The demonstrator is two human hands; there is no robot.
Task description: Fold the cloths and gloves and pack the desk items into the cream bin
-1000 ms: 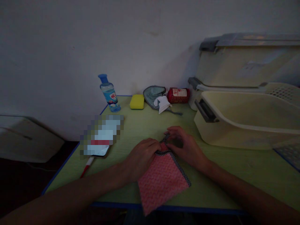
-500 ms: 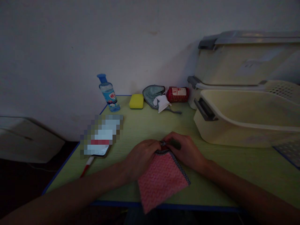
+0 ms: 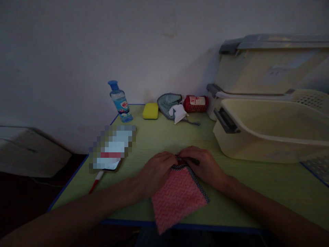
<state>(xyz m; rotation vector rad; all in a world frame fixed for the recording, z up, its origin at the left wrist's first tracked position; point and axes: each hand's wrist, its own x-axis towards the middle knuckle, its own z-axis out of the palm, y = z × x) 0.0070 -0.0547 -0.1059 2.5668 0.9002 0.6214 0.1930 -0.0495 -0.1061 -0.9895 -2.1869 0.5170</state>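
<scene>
A pink woven cloth (image 3: 177,197) with a dark checked border lies on the green table (image 3: 159,137), its near corner hanging over the front edge. My left hand (image 3: 155,171) is closed on the cloth's far corner. My right hand (image 3: 203,166) meets it there, fingers curled and pinching the checked edge. The fingertips of both hands touch over that corner, hiding it.
A blue-capped bottle (image 3: 119,102), a yellow sponge (image 3: 150,111), a grey-green cloth with a white rag (image 3: 171,106) and a red can (image 3: 195,104) line the back edge. Cream plastic bins (image 3: 269,130) fill the right. A blurred object (image 3: 113,147) and a red pen (image 3: 95,181) lie left.
My right hand has drawn back from its stretched reach and curled in against my left hand at the cloth's far corner. The cloth has stayed where it was.
</scene>
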